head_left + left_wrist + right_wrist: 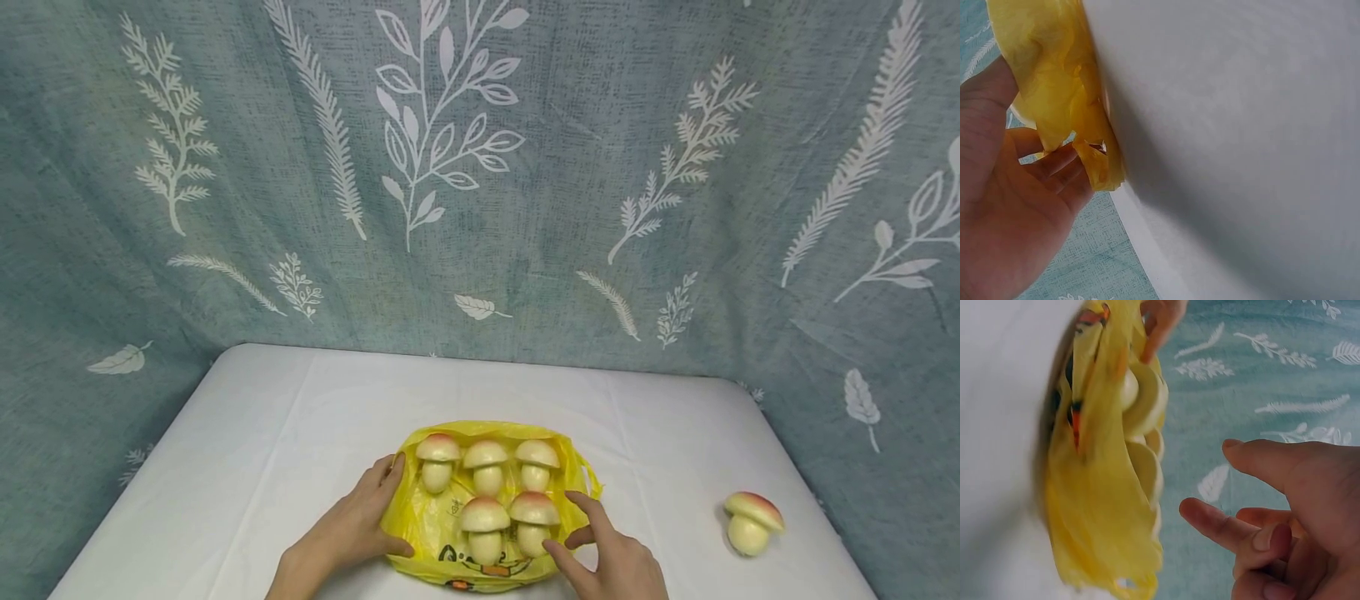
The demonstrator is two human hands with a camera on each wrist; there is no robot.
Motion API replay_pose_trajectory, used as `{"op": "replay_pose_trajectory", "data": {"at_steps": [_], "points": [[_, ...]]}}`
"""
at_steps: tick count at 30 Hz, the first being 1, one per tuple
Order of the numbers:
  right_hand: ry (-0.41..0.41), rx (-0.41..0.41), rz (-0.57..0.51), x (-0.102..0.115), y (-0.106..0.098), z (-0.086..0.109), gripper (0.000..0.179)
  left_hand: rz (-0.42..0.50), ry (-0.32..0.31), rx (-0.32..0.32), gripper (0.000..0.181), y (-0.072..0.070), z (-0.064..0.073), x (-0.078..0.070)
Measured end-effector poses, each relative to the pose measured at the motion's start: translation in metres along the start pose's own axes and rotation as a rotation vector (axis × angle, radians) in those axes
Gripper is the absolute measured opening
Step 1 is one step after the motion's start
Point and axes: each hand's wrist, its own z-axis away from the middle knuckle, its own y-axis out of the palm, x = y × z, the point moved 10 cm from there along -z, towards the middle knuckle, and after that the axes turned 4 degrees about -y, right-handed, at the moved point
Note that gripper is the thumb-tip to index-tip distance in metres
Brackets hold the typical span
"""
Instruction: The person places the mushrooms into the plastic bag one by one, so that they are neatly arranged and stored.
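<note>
A yellow plastic bag (423,533) lies on the white table with its mouth facing up. Inside sit several toy mushrooms (484,518) with cream stems and caps tinged red. My left hand (352,521) is at the bag's left side, thumb and fingers spread wide and touching its edge; in the left wrist view, bag plastic hangs over some fingertips. By the bag's right side is my right hand (611,554), thumb and index finger apart near the lower right mushroom. Nothing lies between the fingers of the right hand (1291,525) in the right wrist view.
One more toy mushroom (752,522) stands on the right part of the table, near its edge. White cloth covers the table (247,467). Behind and beside it hangs a blue-green curtain (555,200) with white leaf prints. A bag handle loop (591,479) sticks out at the right.
</note>
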Motion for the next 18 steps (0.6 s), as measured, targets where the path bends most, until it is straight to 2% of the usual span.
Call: {"op": "replay_pose_trajectory", "data": {"at_steps": [7,12,14,16,18], "points": [[0.125,-0.003,0.107,-0.03,-0.026,0.001,0.06,-0.005,-0.005,-0.002,0.118,-0.002,0.002,0.002],[0.194,-0.108,0.177,-0.065,-0.052,0.005,0.064,-0.002,-0.004,-0.003,0.118,-0.003,0.002,0.002],[0.231,-0.136,0.186,-0.082,-0.063,0.009,0.066,0.003,0.0,0.0,0.118,-0.002,0.001,0.002],[0.299,-0.132,0.187,-0.101,-0.071,0.015,0.068,0.001,0.005,0.001,0.118,-0.002,0.001,0.001],[0.326,-0.167,0.181,-0.116,-0.08,0.022,0.068,-0.004,0.008,0.001,0.118,-0.002,0.001,0.0]]}}
